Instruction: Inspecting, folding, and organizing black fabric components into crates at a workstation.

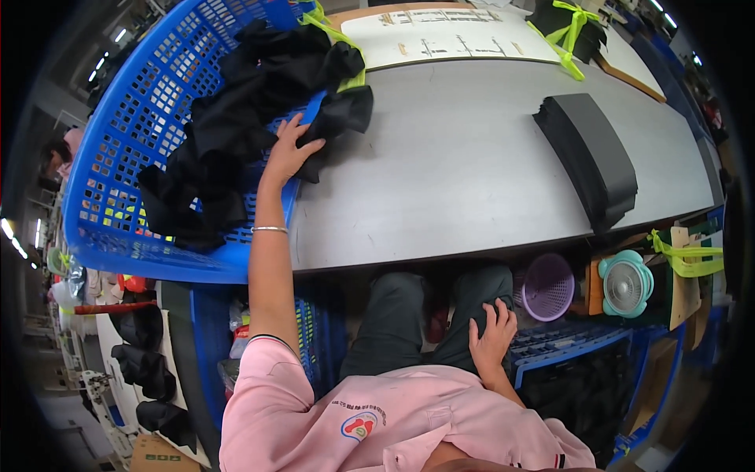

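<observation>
My left hand (289, 149) reaches over the near right rim of a blue plastic basket (118, 157), its fingers spread apart. Its fingertips are at the edge of a black fabric piece (346, 112) that hangs over the rim onto the table; whether they touch it I cannot tell. More crumpled black fabric pieces (236, 118) lie heaped in the basket. My right hand (494, 334) rests on my right knee, fingers apart, with nothing in it. Far from both hands, a neat stack of black fabric pieces (594, 153) lies on the right of the grey table (440, 165).
At the table's back lies a white board (448, 39) with dark markings, with yellow-green ties (570, 39) beside it. Below the table's front edge are a purple basket (548, 287), a small turquoise fan (627, 283) and a blue crate (578, 354) holding black material.
</observation>
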A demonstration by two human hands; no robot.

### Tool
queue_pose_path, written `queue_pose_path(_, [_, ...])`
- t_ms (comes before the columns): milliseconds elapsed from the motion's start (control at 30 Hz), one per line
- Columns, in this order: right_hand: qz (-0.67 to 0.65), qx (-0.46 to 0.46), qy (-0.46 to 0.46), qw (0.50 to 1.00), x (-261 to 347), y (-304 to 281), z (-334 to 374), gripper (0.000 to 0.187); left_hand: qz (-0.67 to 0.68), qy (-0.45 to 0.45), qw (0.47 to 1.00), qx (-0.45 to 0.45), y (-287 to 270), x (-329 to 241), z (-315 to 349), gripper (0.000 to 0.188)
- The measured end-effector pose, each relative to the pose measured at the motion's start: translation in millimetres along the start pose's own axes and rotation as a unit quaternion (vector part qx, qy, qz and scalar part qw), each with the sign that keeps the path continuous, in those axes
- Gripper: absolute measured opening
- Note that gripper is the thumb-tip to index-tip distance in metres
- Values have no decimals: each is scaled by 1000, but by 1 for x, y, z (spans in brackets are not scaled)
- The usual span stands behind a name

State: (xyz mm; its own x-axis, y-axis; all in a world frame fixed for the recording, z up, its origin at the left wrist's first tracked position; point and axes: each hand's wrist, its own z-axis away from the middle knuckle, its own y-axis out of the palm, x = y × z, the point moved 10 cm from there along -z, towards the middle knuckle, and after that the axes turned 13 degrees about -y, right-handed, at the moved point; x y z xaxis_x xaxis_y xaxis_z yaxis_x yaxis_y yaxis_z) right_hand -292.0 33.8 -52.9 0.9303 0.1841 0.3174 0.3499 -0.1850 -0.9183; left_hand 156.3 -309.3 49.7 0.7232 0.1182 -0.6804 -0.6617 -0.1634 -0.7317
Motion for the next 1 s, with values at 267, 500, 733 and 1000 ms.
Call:
queue_pose_path(267, [-81,-113,-70,988,37,-47,-50,48,56,138,988,32,51,-69,137,28])
queue_pose_path(500, [-78,-183,-231,952,113,-105,-127,36,-101,207,969,87,67,-141,215,36])
queue_pose_path(733, [-481,-233,85,841,54,-50,-141,14,190,108,954,-203,8,-160,277,73])
queue_pose_path(1000, [-594,-173,130,775,58,-21,-105,16,335,-86,938,-25,98,-142,275,50])
